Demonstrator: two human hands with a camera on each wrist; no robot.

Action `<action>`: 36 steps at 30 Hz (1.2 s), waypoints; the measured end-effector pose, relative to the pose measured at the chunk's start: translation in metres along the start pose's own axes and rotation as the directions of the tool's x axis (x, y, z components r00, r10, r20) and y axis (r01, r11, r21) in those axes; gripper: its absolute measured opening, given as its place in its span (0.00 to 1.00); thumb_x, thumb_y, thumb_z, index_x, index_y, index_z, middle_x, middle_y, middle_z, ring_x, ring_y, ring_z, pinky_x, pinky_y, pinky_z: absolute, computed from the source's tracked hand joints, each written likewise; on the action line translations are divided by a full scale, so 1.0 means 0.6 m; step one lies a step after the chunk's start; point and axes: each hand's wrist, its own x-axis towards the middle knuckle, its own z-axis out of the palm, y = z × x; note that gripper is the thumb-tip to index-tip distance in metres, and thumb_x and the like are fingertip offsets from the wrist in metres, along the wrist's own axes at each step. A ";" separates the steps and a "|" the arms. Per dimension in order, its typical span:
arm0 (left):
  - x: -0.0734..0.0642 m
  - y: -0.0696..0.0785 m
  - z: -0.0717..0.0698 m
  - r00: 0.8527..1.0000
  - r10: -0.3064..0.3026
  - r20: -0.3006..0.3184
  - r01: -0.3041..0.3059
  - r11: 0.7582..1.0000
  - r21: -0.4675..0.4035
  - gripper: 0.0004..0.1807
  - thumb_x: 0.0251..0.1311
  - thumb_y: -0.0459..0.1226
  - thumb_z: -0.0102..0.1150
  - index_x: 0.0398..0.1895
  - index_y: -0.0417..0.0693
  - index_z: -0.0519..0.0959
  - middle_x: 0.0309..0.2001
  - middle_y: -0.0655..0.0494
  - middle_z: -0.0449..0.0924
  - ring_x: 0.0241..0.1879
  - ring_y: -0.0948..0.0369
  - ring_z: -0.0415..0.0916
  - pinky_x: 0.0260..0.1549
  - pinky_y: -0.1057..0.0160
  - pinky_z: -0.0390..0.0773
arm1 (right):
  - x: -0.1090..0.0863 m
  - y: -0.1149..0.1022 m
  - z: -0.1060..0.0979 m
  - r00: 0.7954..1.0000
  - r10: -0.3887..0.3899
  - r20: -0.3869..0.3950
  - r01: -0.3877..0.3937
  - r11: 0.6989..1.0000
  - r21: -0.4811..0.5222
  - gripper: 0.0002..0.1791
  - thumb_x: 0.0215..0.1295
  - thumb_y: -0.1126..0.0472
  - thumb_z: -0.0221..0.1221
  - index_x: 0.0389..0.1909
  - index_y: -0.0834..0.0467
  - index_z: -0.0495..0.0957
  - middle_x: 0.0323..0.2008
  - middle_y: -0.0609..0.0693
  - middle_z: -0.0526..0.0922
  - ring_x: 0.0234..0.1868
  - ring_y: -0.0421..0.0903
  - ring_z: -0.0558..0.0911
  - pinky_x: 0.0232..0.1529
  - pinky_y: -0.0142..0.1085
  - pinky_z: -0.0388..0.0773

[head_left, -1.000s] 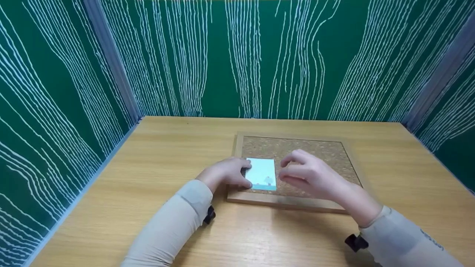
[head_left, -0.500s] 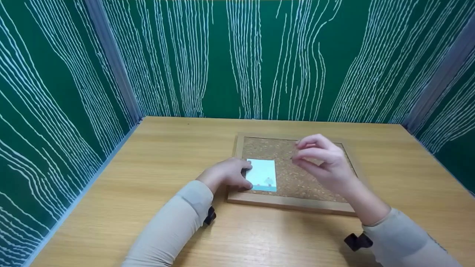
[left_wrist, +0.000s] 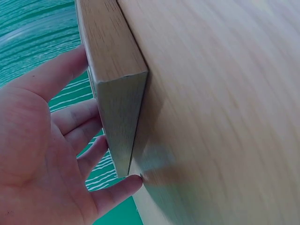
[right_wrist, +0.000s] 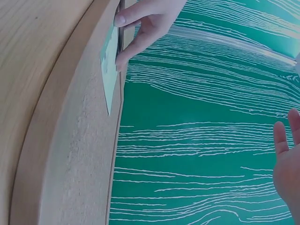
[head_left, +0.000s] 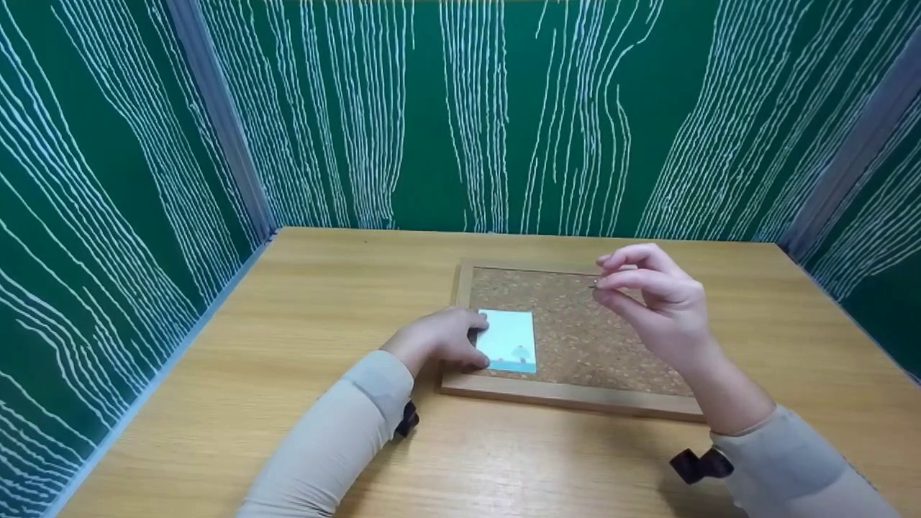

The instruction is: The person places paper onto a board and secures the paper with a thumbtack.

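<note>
Green wall (head_left: 424,144) streaked with white lines rises behind a wooden table (head_left: 216,367); a framed corkboard (head_left: 575,345) lies flat on it; the left hand (head_left: 447,334) spans the board's left edge, thumb and 1 finger, loosely extended, resting on a pale card (head_left: 507,333) near the lower-left corner; the right hand (head_left: 658,302) hovers over the board, hiding some cork, fingertips pinching a tiny pin-like object (head_left: 594,286), too small for me to name surely; the step appears to be readying it while the card is steadied; the next move seems to call for careful aim, clear of the left hand covering part of the card's left edge.
</note>
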 end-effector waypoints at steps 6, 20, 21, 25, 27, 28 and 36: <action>-0.001 0.002 -0.001 1.000 -0.008 0.004 0.008 1.000 -0.008 0.37 0.59 0.52 0.72 0.71 0.54 0.73 0.63 0.53 0.73 0.54 0.55 0.68 0.61 0.52 0.70 | 0.007 -0.006 0.002 1.000 0.009 -0.008 -0.009 1.000 0.018 0.03 0.57 0.79 0.67 0.32 0.74 0.83 0.42 0.68 0.77 0.52 0.55 0.79 0.55 0.35 0.78; -0.004 0.003 -0.005 1.000 -0.020 0.017 0.020 0.999 -0.035 0.38 0.59 0.51 0.71 0.73 0.55 0.72 0.72 0.54 0.68 0.64 0.56 0.67 0.66 0.52 0.66 | 0.029 0.019 0.000 0.997 0.074 -0.007 -0.074 0.997 -0.028 0.09 0.54 0.87 0.63 0.34 0.75 0.84 0.44 0.64 0.78 0.48 0.54 0.77 0.39 0.30 0.81; -0.004 0.003 -0.005 1.000 -0.022 0.017 0.022 0.999 -0.036 0.38 0.59 0.51 0.71 0.73 0.55 0.72 0.72 0.54 0.68 0.64 0.56 0.67 0.66 0.51 0.66 | 0.031 0.021 0.000 0.996 0.087 0.001 -0.087 0.994 -0.061 0.10 0.54 0.87 0.63 0.35 0.74 0.84 0.44 0.64 0.78 0.48 0.53 0.77 0.38 0.30 0.81; -0.003 0.003 -0.004 1.000 -0.025 0.015 0.026 0.999 -0.037 0.38 0.59 0.51 0.71 0.73 0.55 0.72 0.72 0.54 0.69 0.63 0.56 0.67 0.66 0.51 0.65 | 0.040 0.030 0.000 0.987 0.158 0.039 -0.148 0.969 -0.200 0.13 0.54 0.87 0.63 0.36 0.70 0.85 0.44 0.65 0.77 0.48 0.49 0.78 0.43 0.29 0.80; -0.004 0.003 -0.004 1.000 -0.027 0.015 0.027 0.999 -0.036 0.38 0.59 0.51 0.71 0.73 0.55 0.72 0.71 0.53 0.69 0.63 0.55 0.67 0.66 0.50 0.65 | 0.043 0.035 0.001 0.978 0.206 0.047 -0.188 0.950 -0.249 0.12 0.57 0.85 0.63 0.36 0.68 0.86 0.45 0.64 0.77 0.46 0.47 0.79 0.47 0.29 0.80; -0.004 0.003 -0.004 0.999 -0.029 0.016 0.030 0.999 -0.038 0.38 0.59 0.51 0.71 0.73 0.55 0.72 0.71 0.53 0.69 0.63 0.55 0.67 0.67 0.50 0.65 | 0.045 0.037 0.002 0.971 0.233 0.051 -0.212 0.942 -0.262 0.11 0.59 0.83 0.63 0.36 0.67 0.86 0.45 0.63 0.77 0.46 0.46 0.80 0.49 0.30 0.80; -0.006 0.006 -0.005 0.998 -0.057 0.020 0.058 0.995 -0.076 0.40 0.59 0.51 0.72 0.74 0.57 0.71 0.73 0.53 0.67 0.65 0.54 0.66 0.68 0.46 0.63 | 0.062 0.058 0.017 0.872 0.480 0.091 -0.411 0.822 -0.394 0.04 0.67 0.71 0.65 0.39 0.64 0.87 0.48 0.55 0.79 0.46 0.45 0.79 0.48 0.29 0.77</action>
